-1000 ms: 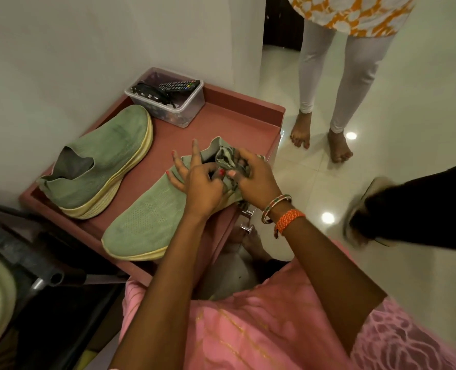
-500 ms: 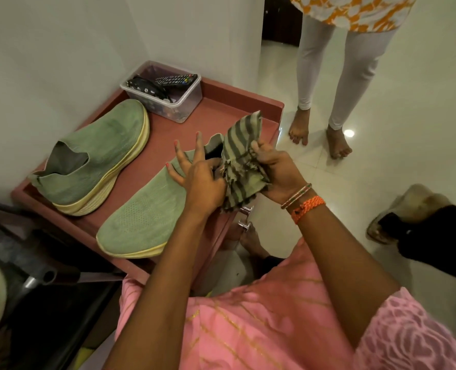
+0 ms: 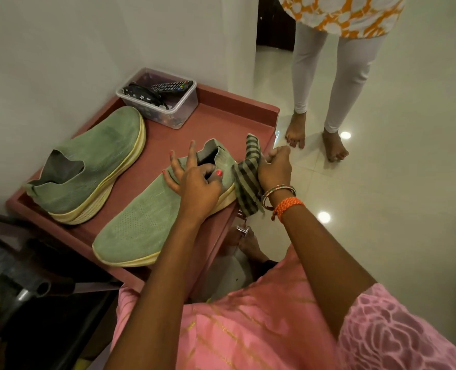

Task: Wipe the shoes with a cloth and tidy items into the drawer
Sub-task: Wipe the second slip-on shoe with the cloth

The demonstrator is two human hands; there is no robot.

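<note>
Two green knit shoes with cream soles lie on the red cabinet top. The far shoe rests by the wall. My left hand grips the collar of the near shoe, thumb and a finger curled at its opening, other fingers spread. My right hand grips a striped grey-green cloth against the shoe's heel side, at the cabinet's right edge. The cloth hangs down below my wrist.
A clear plastic box with a remote and dark items stands at the back of the cabinet top. Metal drawer knobs show below its right edge. A barefoot person stands on the glossy floor beyond. Dark objects sit at the lower left.
My right hand has pulled the cloth away from the shoe opening, lifted it, and brought it down to the heel side. My left hand stays on the shoe's collar.
</note>
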